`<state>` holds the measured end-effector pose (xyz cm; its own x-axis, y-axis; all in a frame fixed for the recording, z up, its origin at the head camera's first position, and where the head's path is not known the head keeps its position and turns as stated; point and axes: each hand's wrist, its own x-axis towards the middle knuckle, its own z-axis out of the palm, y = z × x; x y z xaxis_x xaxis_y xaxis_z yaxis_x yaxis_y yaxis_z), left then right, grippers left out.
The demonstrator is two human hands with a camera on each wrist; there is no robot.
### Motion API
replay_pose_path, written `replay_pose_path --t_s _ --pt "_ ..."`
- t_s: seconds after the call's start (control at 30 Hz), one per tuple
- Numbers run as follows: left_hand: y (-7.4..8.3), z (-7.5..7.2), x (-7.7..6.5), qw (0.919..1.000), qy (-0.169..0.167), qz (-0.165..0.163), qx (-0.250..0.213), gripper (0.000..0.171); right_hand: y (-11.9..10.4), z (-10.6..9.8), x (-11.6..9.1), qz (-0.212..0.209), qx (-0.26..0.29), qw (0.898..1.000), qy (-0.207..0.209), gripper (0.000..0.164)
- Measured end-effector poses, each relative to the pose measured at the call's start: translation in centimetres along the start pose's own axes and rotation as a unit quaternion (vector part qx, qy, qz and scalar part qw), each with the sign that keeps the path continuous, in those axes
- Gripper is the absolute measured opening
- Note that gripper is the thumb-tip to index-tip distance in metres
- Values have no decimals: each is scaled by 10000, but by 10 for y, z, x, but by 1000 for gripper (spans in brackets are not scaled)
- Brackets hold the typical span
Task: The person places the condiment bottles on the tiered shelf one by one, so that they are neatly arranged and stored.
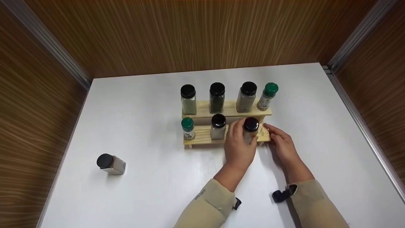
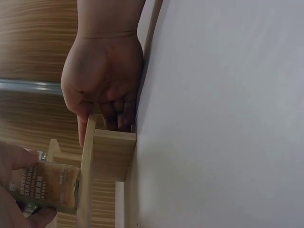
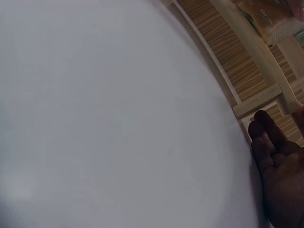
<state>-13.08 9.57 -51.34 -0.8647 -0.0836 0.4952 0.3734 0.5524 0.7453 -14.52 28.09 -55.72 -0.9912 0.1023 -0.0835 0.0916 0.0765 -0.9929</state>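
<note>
My left hand (image 1: 239,151) grips a black-lidded seasoning jar (image 1: 252,125) at the right part of the lower shelf of a two-step wooden spice rack (image 1: 200,136). The left wrist view shows the label on this barbecue seasoning jar (image 2: 57,186), its base right at the shelf board. At the rack's right end, my right hand (image 1: 285,148) holds the lower shelf, a finger above the board and the others curled beneath, beside the leg (image 2: 114,137). Left of the gripped jar stand a black-lidded jar (image 1: 218,128) and a small green-capped jar (image 1: 188,129).
On the upper shelf are three black-lidded jars, among them a dark-filled one (image 1: 217,99), and a green-capped jar (image 1: 267,96). Another black-lidded jar (image 1: 114,165) stands alone on the white table (image 1: 152,190) at the left. Wood-grain panels (image 1: 202,34) enclose the back and sides.
</note>
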Motion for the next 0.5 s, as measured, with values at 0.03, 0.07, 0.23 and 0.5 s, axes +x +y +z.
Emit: replay_pose_path --t_s 0.03,0.07,0.23,0.5 --pt "0 1 0 10000 19 -36 15 67 0 0 0 3 -2 10000 9 45" --pt "0 2 0 10000 45 -60 39 67 0 0 0 0 -18 10000 19 45" --pt "0 6 2 9995 215 -101 196 67 1 0 0 -77 -108 9999 5 43" --pt "-3 8 5 9992 301 5 252 75 1 1 -1 -94 -99 9999 7 41"
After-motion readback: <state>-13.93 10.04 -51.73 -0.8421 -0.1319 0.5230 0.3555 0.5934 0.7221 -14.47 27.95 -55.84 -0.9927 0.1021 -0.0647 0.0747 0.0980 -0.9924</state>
